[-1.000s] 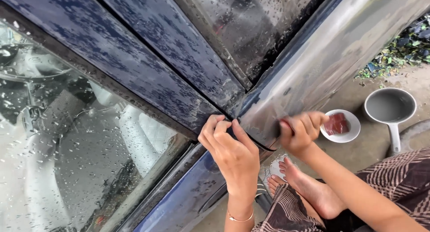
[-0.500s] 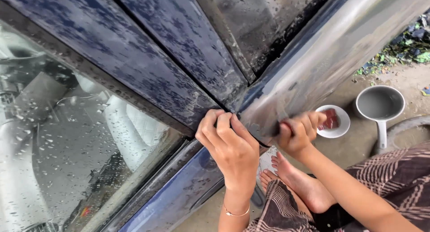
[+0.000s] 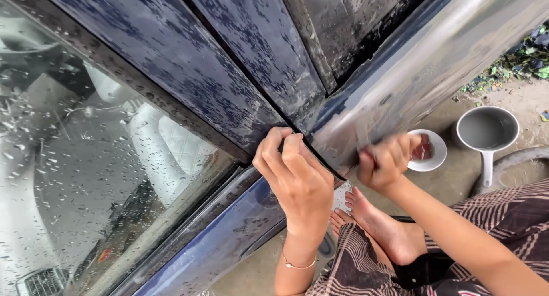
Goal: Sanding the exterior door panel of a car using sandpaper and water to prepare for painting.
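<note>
My left hand (image 3: pixel 297 179) rests on a wet car door, its fingertips pinching the black trim strip (image 3: pixel 320 159) at the seam between the dark blue pillar (image 3: pixel 229 78) and a dull grey panel (image 3: pixel 412 73). My right hand (image 3: pixel 386 161) is clenched against the lower edge of that grey panel and is blurred by motion. A small dark pad shows between its fingers; what kind it is I cannot tell. A thin bracelet (image 3: pixel 297 265) circles my left wrist.
A white bowl (image 3: pixel 434 161) holding something reddish sits on the ground behind my right hand. A grey long-handled scoop (image 3: pixel 486 130) of water stands beside it. My bare foot (image 3: pixel 383 227) and patterned skirt (image 3: pixel 486 216) lie below. The wet side window (image 3: pixel 86 176) fills the left.
My right hand has slid a little along the grey panel's edge and is now blurred. My left hand stays on the seam. The view has shifted slightly.
</note>
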